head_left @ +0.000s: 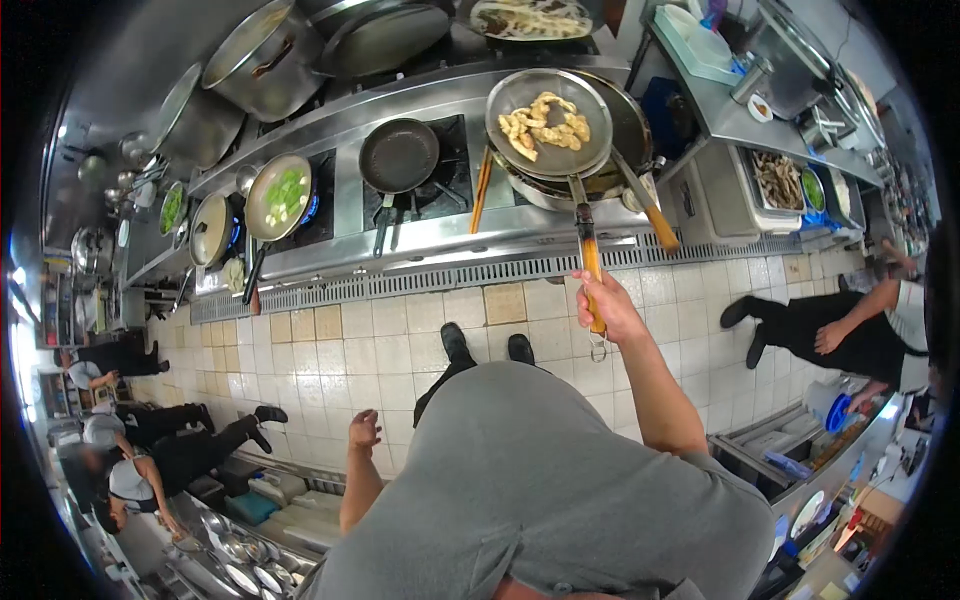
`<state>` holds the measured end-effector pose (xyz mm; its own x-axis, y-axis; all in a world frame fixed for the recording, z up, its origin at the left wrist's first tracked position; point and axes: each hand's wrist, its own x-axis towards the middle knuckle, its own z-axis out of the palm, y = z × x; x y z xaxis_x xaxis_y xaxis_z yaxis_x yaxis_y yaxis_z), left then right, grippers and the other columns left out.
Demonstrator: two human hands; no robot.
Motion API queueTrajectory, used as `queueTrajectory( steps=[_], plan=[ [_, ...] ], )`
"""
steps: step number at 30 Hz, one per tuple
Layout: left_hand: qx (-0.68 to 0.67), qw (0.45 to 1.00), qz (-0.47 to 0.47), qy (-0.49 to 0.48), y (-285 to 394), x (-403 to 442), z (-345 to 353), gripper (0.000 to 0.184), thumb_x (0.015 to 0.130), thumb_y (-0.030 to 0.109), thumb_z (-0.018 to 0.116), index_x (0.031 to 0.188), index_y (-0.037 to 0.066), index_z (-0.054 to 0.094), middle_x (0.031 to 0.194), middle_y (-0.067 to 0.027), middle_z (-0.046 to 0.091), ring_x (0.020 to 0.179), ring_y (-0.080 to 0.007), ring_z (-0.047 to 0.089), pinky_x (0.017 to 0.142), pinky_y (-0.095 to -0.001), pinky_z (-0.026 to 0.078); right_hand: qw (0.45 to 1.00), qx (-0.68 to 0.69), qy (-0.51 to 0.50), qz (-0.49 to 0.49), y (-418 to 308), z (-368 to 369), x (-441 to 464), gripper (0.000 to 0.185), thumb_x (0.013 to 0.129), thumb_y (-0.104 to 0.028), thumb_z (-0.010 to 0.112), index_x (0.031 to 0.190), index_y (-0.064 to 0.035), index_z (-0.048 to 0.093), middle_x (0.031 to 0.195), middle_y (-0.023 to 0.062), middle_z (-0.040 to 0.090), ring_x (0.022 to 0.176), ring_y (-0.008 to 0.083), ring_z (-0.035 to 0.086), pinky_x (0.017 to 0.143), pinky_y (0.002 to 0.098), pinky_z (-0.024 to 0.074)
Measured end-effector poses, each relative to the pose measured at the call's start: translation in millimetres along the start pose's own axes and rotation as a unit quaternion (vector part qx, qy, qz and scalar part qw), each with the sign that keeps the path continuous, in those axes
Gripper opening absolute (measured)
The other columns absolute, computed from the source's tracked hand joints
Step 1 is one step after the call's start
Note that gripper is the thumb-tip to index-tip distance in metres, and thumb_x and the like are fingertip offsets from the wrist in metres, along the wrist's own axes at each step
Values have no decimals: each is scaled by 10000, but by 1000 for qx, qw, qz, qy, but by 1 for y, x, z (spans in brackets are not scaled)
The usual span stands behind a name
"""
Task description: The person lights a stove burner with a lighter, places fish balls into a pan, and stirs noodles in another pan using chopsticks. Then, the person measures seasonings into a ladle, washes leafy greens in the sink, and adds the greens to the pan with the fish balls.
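My right hand (608, 305) is closed around the wooden handle of a round mesh strainer (505, 100). Pale golden fried pieces (545, 128) lie in its mesh, which is over a large wide pan (632, 110) on the stove. A second wooden-handled utensil (645, 205) rests at that pan's right side, its head hidden. My left hand (365, 430) hangs low beside my body, away from the stove, its fingers loosely curled and apart with nothing seen in them.
Left of the strainer sit a dark frying pan (399, 156), a pan of green vegetables (279, 196) over a blue flame, and a smaller pan (210, 230). Large pots (265, 65) stand behind. Co-workers are at left and at right (840, 320). A floor grate (400, 295) runs along the stove.
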<state>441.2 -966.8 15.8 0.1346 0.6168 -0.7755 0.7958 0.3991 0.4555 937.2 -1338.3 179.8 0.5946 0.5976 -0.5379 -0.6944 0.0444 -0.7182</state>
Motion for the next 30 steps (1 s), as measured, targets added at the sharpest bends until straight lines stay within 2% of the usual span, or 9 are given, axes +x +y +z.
queueTrajectory(
  steps=[11,13,14,17,18,21,24,26,30],
  plan=[
    [-1,999,-46,-17,18,27,-12,415,904,370,625,1192,72,630,1078,-114,691,882,-262,647,731,-450,528,982,-120,119,-86,-2,63,-4,208,1008,-271,537,939,-95,450,642,27,485,412,123,443,358,272,344],
    [99,989,104,-40,6,97,-4,379,906,362,599,1068,33,696,1014,-151,717,910,-275,664,791,-421,529,979,-144,108,-95,-7,81,-1,199,1000,-260,555,936,-100,456,642,25,490,408,119,443,354,266,343],
    [214,924,317,-7,30,120,7,397,909,348,574,1006,-10,718,1015,-197,714,972,-286,671,852,-378,516,979,-150,97,-93,-9,94,5,199,1000,-260,555,936,-100,456,642,25,490,408,119,443,354,266,343],
    [-44,964,245,-99,203,100,58,425,955,367,567,1191,17,615,930,-80,683,861,-194,650,702,-348,513,978,-174,76,-88,-4,131,29,183,992,-240,570,929,-97,475,634,18,497,397,116,451,340,264,335],
    [-145,934,269,-182,230,137,77,538,972,381,589,1368,31,488,1165,-68,626,989,-201,633,742,-359,534,977,-183,72,-88,2,142,42,183,992,-240,570,929,-97,475,634,18,497,397,116,451,340,264,335],
    [-267,926,207,-168,354,82,100,418,998,265,543,1332,21,488,1034,-73,630,866,-184,642,702,-339,558,954,-271,91,-93,20,180,75,190,972,-215,604,882,-91,491,641,21,521,401,86,453,335,251,346],
    [-169,946,140,-239,379,113,110,328,1006,193,495,1281,13,503,898,-73,627,717,-186,641,619,-316,565,929,-341,127,-75,40,203,107,209,952,-225,619,900,-51,514,676,117,592,468,239,564,422,363,438],
    [-150,948,171,-224,379,107,113,263,1002,153,480,1213,2,526,812,-72,620,612,-184,619,546,-314,555,815,-524,156,-192,59,203,128,243,926,-226,627,954,-4,533,771,240,630,698,437,622,618,474,487],
    [-199,925,185,-264,371,103,113,203,994,97,483,1152,-14,546,801,-73,616,606,-168,606,531,-302,543,800,-527,197,-208,54,239,113,274,908,-228,626,992,20,545,877,312,615,918,536,550,770,516,455]
  ],
)
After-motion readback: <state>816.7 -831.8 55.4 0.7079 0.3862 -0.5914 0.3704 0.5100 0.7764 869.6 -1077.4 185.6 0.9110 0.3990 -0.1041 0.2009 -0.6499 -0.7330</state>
